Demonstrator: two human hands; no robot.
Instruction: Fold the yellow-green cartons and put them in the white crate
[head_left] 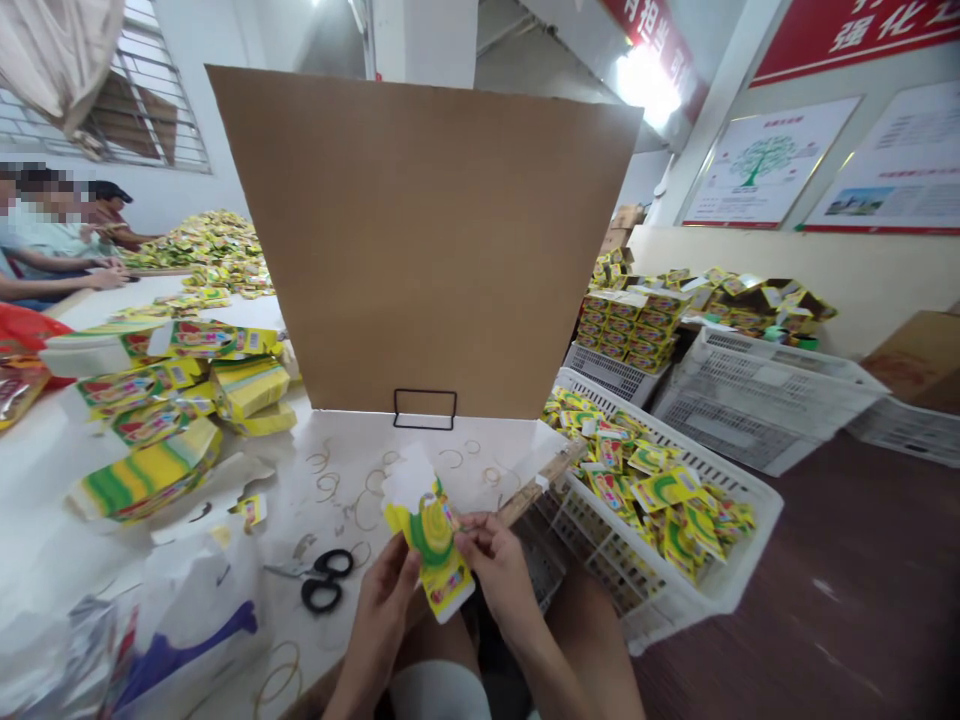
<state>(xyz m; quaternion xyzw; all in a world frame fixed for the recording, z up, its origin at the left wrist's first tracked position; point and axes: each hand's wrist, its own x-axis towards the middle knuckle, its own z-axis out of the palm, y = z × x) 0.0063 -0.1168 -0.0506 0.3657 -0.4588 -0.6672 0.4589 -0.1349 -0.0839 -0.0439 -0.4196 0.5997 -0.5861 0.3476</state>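
Between my two hands is a flat yellow and green printed carton (433,540), its white flaps spread toward the table. My left hand (390,585) pinches its left edge. On the opposite edge, the fingers of my right hand (491,555) are closed on the same carton. Black-handled scissors (324,578) lie on the white table (330,530) left of my left hand. Several rubber bands (327,487) are scattered around them. Stacks of flat yellow-green cartons (169,385) rest farther left.
A large cardboard sheet (435,250) stands upright in a black wire holder (424,408). White plastic crate (712,590) at right holds many folded cartons (645,470). More crates (750,390) stand behind it. Plastic bags (195,590) lie at left. Other people (67,230) sit at far left.
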